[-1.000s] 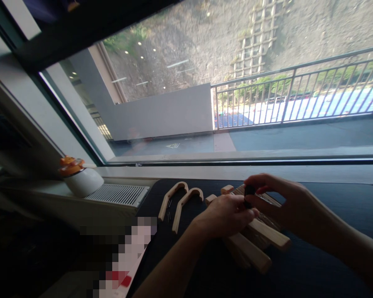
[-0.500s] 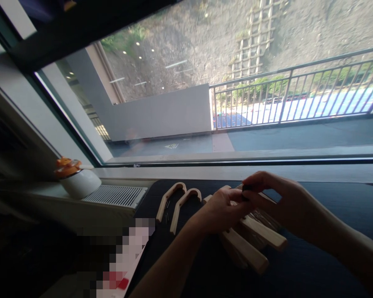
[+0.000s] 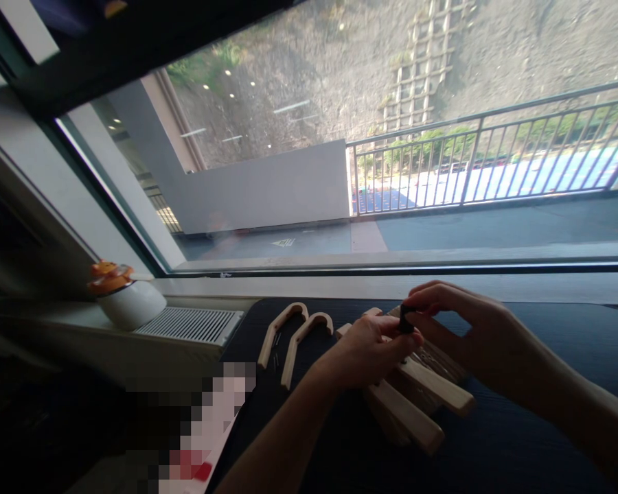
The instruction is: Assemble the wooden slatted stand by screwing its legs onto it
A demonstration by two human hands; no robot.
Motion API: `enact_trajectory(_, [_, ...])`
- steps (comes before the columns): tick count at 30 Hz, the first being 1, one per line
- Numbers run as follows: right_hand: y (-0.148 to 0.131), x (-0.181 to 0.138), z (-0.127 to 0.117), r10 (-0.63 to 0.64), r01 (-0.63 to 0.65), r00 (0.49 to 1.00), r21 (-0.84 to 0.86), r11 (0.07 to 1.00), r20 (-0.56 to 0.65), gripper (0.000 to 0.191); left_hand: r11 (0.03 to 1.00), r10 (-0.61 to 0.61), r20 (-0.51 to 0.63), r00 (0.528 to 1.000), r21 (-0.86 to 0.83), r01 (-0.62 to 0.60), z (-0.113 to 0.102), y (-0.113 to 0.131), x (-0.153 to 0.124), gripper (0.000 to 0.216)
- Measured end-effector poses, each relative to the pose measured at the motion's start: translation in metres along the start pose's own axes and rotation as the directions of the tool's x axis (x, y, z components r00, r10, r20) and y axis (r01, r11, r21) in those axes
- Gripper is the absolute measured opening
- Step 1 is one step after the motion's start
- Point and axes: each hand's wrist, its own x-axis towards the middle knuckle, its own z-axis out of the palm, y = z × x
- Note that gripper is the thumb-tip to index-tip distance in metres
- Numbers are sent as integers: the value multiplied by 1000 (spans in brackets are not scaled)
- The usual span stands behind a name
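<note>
Between the fingertips of both hands is a small black piece (image 3: 406, 318); its exact kind is too small to make out. My left hand (image 3: 365, 350) pinches it from the left, my right hand (image 3: 461, 319) from the right with thumb and fingers. Beneath the hands lie pale wooden pieces, among them a thick wooden bar (image 3: 409, 417) and a second bar (image 3: 443, 387), partly covered by my hands. What looks like a clear plastic bag (image 3: 435, 360) rests by them. To the left lie two hook-ended wooden pieces (image 3: 305, 337), with several small metal pins (image 3: 276, 358) nearby.
The dark table (image 3: 561, 357) meets a pale window sill (image 3: 299, 286). A white pot with an orange top (image 3: 134, 305) stands on the left ledge beside a white vent grille (image 3: 193, 325). A blurred pale item (image 3: 213, 418) is by the table's left edge.
My right hand's fingers have shifted slightly, and more of the black piece shows between the fingertips. The left hand and wooden pieces stay nearly in place.
</note>
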Motion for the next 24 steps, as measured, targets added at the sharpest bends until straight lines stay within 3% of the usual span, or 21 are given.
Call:
enact_trajectory(7, [3,-1,1,-8,4,998,69,998,55,20,999,47,11,999,21,-48,-1,3,-2,34])
enact_trajectory(12, [1,-1,5,33,-34,999,24,999,25,19,1000,17,24,1000,5,-17,-2,4,-4,34])
enact_trajectory(18, [0,-2,2,-28,26,999,58,998,30,19,998,59,46,997,-4,-59,-2,4,-4,31])
enact_trajectory(24, [6,0,6,-27,27,1000,49,998,2,15,999,23,41,999,42,-25,-4,3,-5,36])
